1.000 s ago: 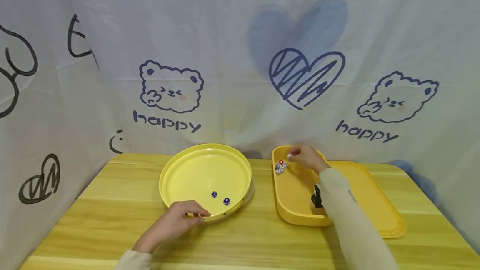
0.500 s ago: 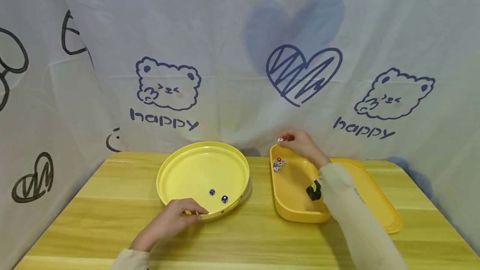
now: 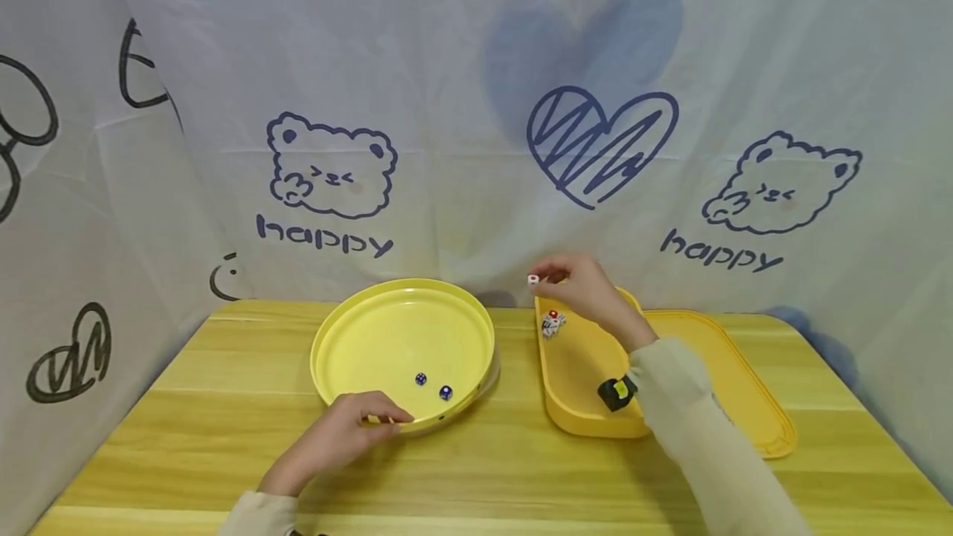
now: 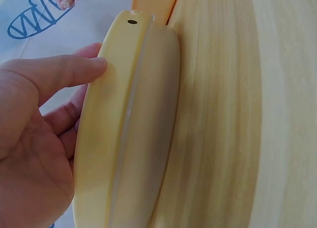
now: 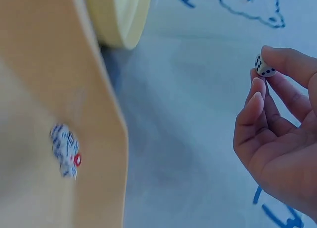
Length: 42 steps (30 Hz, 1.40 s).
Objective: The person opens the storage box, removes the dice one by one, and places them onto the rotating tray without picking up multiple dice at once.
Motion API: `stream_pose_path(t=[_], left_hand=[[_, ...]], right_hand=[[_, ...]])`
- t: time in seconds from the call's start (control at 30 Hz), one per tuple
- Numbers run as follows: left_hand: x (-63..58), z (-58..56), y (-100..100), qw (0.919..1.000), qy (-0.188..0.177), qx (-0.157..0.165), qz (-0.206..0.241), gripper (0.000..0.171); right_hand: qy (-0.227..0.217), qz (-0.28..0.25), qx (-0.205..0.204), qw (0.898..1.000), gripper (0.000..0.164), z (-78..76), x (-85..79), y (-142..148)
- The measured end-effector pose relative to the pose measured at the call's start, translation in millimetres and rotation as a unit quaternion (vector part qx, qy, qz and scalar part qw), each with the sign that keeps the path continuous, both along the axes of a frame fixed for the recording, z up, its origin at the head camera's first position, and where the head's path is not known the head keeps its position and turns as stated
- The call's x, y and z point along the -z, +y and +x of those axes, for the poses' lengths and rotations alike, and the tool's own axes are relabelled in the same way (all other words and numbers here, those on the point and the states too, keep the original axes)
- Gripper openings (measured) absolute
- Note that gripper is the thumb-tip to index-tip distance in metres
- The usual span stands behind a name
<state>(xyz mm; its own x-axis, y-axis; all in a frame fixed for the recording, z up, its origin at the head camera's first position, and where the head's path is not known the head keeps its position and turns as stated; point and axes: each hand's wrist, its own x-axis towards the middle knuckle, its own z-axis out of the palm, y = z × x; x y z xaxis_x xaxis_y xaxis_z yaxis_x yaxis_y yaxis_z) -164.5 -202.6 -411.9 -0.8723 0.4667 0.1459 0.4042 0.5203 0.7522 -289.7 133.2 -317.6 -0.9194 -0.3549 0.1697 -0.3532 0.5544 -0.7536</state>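
Observation:
My right hand (image 3: 584, 292) pinches a white die (image 5: 264, 67) between thumb and fingertips, raised near the far left corner of the orange box (image 3: 596, 424). Inside that box a small heap of white dice (image 3: 553, 323), with one red spot showing, lies against the left wall. On the left, a round yellow tray (image 3: 387, 337) holds two blue dice, one (image 3: 421, 379) a little behind the other (image 3: 445, 393). My left hand (image 3: 350, 437) grips the tray's near rim; in the left wrist view the thumb (image 4: 89, 68) lies on the outer side, the other fingers behind the rim.
An orange lid-like tray (image 3: 733, 379) lies to the right of the box, partly behind the right sleeve. A black band with a yellow mark (image 3: 616, 393) shows by the right wrist. A printed white cloth (image 3: 462, 106) hangs behind the wooden table (image 3: 476, 486).
My right hand has lifted the white die out of the orange box and moved it left, over and past the box's far left corner. The left hand stays on the tray rim.

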Motion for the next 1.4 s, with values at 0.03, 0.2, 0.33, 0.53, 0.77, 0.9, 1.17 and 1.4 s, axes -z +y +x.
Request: stream_pose_path(t=[0.03,0.2,0.33,0.53,0.77,0.9,1.17,1.4], left_hand=[[0.3,-0.1,-0.1,1.0000,-0.001,-0.001,-0.002,0.015],[1.4,-0.9,-0.6,1.0000,0.002,0.002,-0.001,0.015],[1.8,-1.2,-1.0,1.0000,0.008,0.001,-0.002,0.015],[2.3,-0.8,-0.2,0.9999,0.010,0.000,-0.003,0.015],[1.2,-1.0,-0.4,0.9999,0.013,0.003,-0.001,0.015],[0.9,-0.5,-0.6,0.9999,0.011,-0.001,-0.001,0.014],[0.8,-0.3,1.1,1.0000,0.008,0.001,0.004,0.013],[0.0,0.1,0.1,0.9999,0.011,0.002,0.003,0.013]], right_hand=[[0.000,-0.003,-0.004,1.000,0.023,2.6,0.1,-1.4],[0.008,-0.014,-0.019,1.000,0.022,17.9,-1.6,-10.4],[0.015,-0.021,-0.034,0.999,0.020,29.1,0.4,-19.6],[0.025,-0.019,-0.043,0.999,0.018,43.1,13.5,-33.0],[0.015,-0.058,-0.048,0.997,0.016,53.5,29.4,-44.3],[0.013,-0.073,-0.051,0.996,0.017,57.7,39.4,-48.6],[0.000,-0.084,-0.048,0.995,0.017,62.1,53.4,-51.7],[0.007,-0.065,-0.046,0.997,0.018,62.7,63.0,-59.9]])
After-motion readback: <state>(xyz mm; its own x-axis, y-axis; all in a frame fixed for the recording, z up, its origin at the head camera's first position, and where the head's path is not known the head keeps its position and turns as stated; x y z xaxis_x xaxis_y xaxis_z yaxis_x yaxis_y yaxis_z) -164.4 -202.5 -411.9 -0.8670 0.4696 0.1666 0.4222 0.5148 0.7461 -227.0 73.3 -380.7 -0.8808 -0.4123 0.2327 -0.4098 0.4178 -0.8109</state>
